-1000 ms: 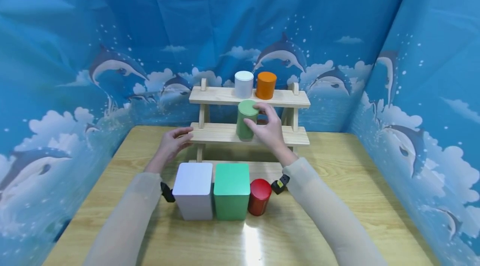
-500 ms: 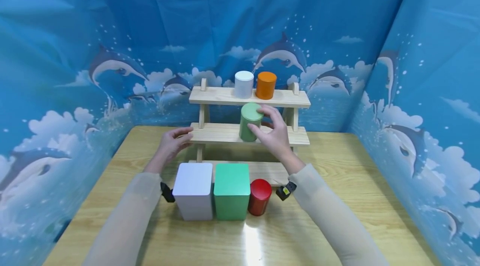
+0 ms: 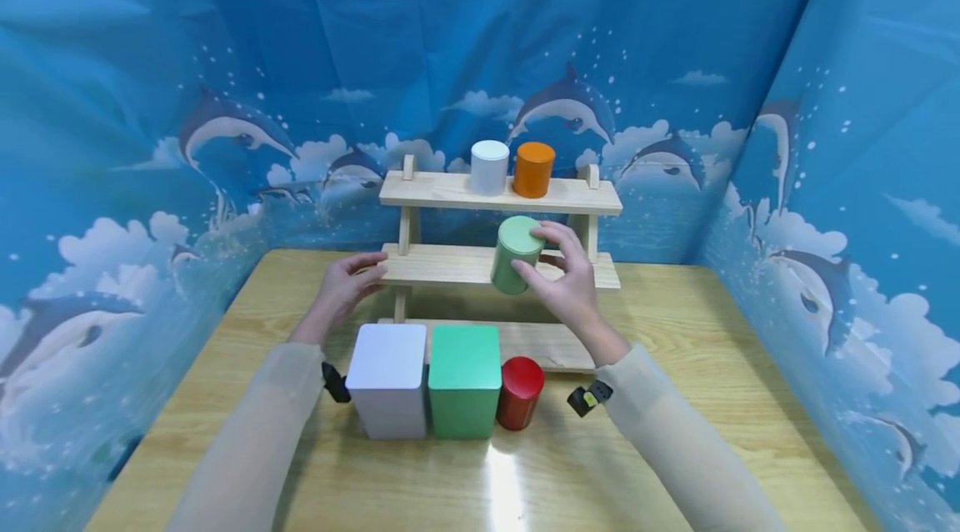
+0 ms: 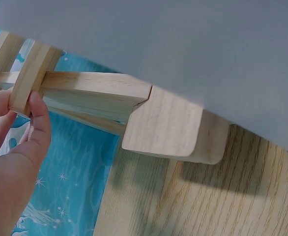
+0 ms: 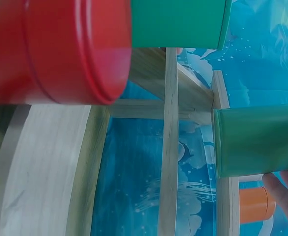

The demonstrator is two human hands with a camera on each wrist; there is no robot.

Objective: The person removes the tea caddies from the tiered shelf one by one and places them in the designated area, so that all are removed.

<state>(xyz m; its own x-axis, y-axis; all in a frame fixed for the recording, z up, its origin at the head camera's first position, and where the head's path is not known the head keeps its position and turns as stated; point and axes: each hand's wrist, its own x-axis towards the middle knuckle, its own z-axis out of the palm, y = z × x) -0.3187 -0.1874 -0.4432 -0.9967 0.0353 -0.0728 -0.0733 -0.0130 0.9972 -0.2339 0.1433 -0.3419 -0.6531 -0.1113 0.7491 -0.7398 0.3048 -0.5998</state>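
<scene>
My right hand [image 3: 566,278] grips a light green lidded canister [image 3: 514,255] between thumb and fingers, slightly tilted, in front of the middle shelf of a wooden tiered stand [image 3: 435,263]. In the right wrist view the same canister [image 5: 262,140] shows at the right, fingertips [image 5: 276,189] against its side. My left hand [image 3: 345,290] pinches the left end of the middle shelf; the left wrist view shows thumb and fingers on either side of the board [image 4: 28,83]. A white canister [image 3: 489,169] and an orange canister [image 3: 533,171] stand side by side on the top shelf.
Near me on the table [image 3: 600,457] stand a white box [image 3: 387,382], a green box [image 3: 464,382] and a red canister [image 3: 519,393] in a row, before the stand's lowest shelf [image 3: 532,344]. A blue dolphin-print curtain [image 3: 360,40] encloses the back and sides.
The right hand has moved right and toward me with the green canister, which has come forward off the middle of the shelf and tilted. The left hand has stayed on the shelf end.
</scene>
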